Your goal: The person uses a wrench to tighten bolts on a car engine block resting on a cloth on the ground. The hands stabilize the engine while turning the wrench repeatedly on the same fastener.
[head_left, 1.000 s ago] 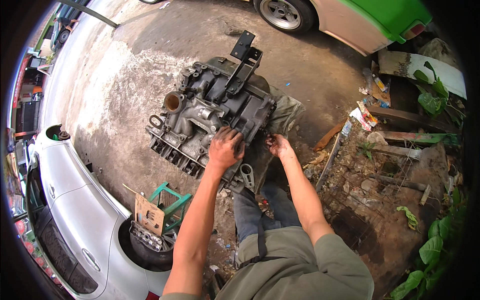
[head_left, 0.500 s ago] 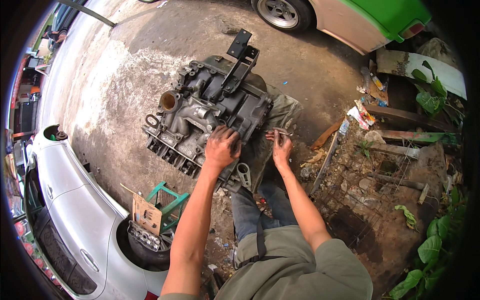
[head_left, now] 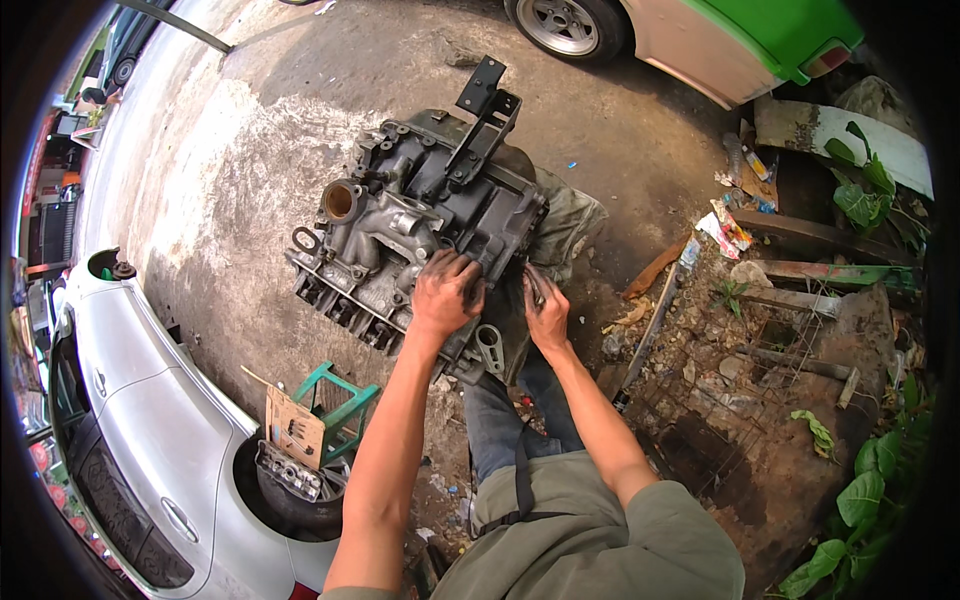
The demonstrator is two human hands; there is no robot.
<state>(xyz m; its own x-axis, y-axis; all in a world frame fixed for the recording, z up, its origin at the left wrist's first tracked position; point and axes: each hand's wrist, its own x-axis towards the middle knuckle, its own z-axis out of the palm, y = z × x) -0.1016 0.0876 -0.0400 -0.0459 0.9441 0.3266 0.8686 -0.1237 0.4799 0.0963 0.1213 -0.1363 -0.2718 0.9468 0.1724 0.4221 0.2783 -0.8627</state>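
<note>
Left of the engine block (head_left: 420,230), a green stool (head_left: 340,405) stands. The left hand (head_left: 445,293) presses flat, fingers spread, on the block's near edge; the right hand (head_left: 545,312) beside it grips a slim tool (head_left: 533,285). Fastener work seems underway; steady bracing comes next.

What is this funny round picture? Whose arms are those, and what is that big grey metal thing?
The picture comes from a camera worn on a person's head, looking down, so the edges bend round. The arms are that person's own. The left hand rests flat on a big grey engine block lying on the concrete ground. The right hand is at the block's edge and seems to grip a small metal tool, though it is hard to make out. Nearby stand a silver car, a green stool and a green car.
</note>
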